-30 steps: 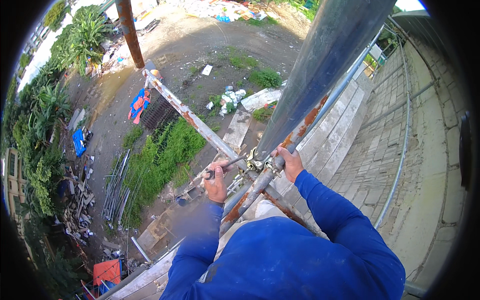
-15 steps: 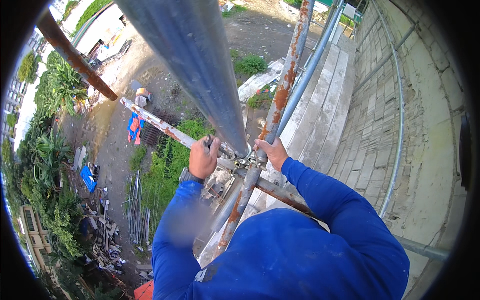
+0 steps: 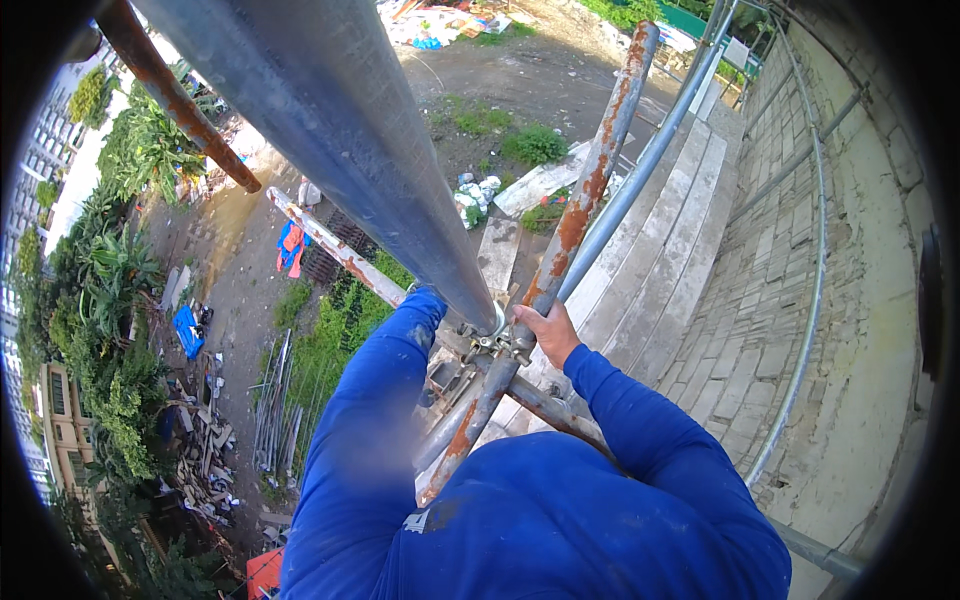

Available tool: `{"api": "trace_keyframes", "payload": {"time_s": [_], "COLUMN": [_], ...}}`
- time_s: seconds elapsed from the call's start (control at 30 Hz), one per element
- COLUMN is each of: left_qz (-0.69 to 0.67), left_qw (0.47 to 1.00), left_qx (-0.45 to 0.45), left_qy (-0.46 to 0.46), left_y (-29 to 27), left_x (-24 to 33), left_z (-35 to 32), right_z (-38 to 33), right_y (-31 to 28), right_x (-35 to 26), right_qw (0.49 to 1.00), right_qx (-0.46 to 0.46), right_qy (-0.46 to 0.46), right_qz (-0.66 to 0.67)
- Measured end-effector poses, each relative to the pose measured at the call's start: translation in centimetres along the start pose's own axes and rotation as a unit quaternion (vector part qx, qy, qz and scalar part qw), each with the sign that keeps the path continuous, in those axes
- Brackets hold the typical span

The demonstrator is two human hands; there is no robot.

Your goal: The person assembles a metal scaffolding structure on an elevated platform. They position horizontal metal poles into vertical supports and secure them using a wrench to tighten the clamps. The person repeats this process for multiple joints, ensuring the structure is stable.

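A thick grey upright scaffold tube (image 3: pixel 380 150) rises from the coupler joint in front of me. My right hand (image 3: pixel 548 332) is closed round a rust-patched scaffold tube (image 3: pixel 575 215) just beside the metal coupler (image 3: pixel 497 345), its thumb on the near side. My left arm (image 3: pixel 385 370) reaches forward in a blue sleeve to the left of the upright. The left hand itself is hidden beyond the cuff and the upright, so its fingers and anything in them do not show. A whitish, rusty tube (image 3: pixel 340 250) runs off to the left from there.
Grey planks (image 3: pixel 650 230) run along the right, beside a block wall (image 3: pixel 740 300) with a thin rail (image 3: pixel 815 270). A brown rusty tube (image 3: pixel 185 105) hangs at upper left. Far below lie the ground, grass (image 3: pixel 325 335), loose pipes (image 3: pixel 272 405) and debris.
My left hand, earlier visible closed on a dark handle-like piece left of the upright, has moved forward out of sight. My right hand stays by the coupler. The view has shifted slightly.
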State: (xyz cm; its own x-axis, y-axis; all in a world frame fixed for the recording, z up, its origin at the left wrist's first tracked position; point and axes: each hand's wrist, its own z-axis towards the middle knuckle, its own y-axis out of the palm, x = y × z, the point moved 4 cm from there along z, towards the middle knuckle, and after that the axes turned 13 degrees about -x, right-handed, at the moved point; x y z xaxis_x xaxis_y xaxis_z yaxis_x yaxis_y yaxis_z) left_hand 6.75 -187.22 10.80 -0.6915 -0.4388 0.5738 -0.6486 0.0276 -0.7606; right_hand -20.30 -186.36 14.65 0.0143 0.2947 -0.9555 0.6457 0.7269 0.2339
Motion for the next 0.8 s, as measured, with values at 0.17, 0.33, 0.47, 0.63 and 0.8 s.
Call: {"api": "trace_keyframes", "payload": {"time_s": [0.17,0.33,0.47,0.63,0.8], "left_qz": [-0.02,-0.146,-0.138,-0.159,-0.187], "left_qw": [0.959,0.979,0.975,0.93,0.923], "left_qx": [0.121,0.012,0.016,0.099,0.157], "left_qy": [0.255,0.14,0.172,0.316,0.296], "left_y": [-4.1,-5.0,-5.1,-3.7,-1.5], "left_x": [2.1,3.2,1.5,2.2,1.1], "left_z": [-6.6,-11.3,-16.3,-22.7,-23.8], "right_z": [0.1,-0.5,0.0,0.0,0.1], "right_y": [-0.4,-0.8,0.1,-0.2,0.2], "right_x": [1.1,0.2,0.4,0.8,0.3], "right_qw": [1.0,0.998,0.998,0.998,0.999], "right_qx": [0.018,0.048,0.034,0.059,0.027], "right_qy": [0.013,0.011,0.019,-0.006,0.0], "right_qz": [0.01,0.026,0.04,0.037,0.04]}}
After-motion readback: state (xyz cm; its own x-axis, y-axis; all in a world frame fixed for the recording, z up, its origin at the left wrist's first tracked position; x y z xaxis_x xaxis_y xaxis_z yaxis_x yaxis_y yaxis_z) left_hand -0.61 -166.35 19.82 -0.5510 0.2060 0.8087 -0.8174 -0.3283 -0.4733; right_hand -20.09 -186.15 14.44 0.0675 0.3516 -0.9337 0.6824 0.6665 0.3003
